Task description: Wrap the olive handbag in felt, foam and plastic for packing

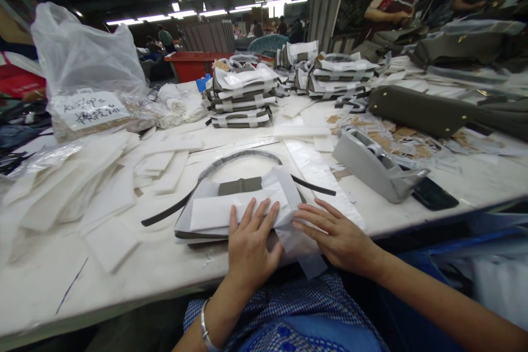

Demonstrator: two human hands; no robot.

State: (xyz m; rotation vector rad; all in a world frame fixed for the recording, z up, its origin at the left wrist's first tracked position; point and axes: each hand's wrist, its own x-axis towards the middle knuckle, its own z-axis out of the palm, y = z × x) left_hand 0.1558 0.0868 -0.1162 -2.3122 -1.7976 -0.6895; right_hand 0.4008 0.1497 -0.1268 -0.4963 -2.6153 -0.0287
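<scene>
A dark olive handbag [240, 185] lies flat before me, mostly covered by white foam and tissue sheets. Its strap [169, 210] arcs around the far side, partly in clear wrap. My left hand [253, 242] rests with fingers spread on a white foam sheet [210, 214] over the bag. On the bag's right side, my right hand [330, 231] touches the thin white wrapping sheet [291, 201], fingers stretched out. A piece of clear tape [312, 265] hangs off the near edge below the right hand.
A grey tape dispenser [371, 165] and a black phone [435, 193] are at right. Loose foam sheets [70, 187] cover the left. Wrapped bags form a stack [241, 93] behind. A plastic sack [88, 60] stands back left. A person [391, 5] works across the table.
</scene>
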